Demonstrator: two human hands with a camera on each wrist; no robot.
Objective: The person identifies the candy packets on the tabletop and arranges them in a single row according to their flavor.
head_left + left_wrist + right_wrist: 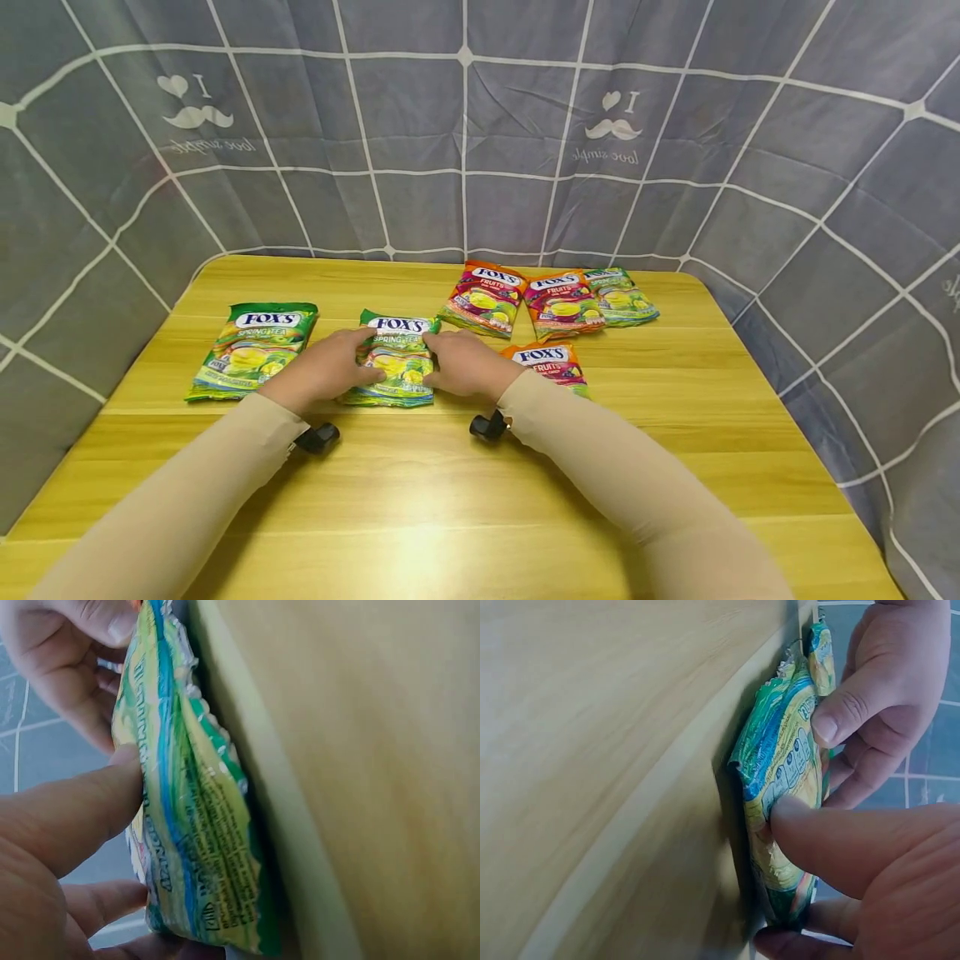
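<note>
green Spring Tea bag [400,354], sitting toward the desk [420,500]'s back edge, kinda pinched side to side between left hand [333,367] and right hand [463,364], both gripping; another green bag [255,354] I can see nearer the left edge, three Fruits bags [486,300] on the right hand's side, grid curtain [517,117] behind

Grey creased fabric [525,117] with a white grid rises behind and along both sides of the counter [675,392], printed with hearts [611,101], moustaches [615,130] and mirrored lettering [606,157]. Bright glare [423,542] whitens the counter's yellowish wood grain in front.
</note>
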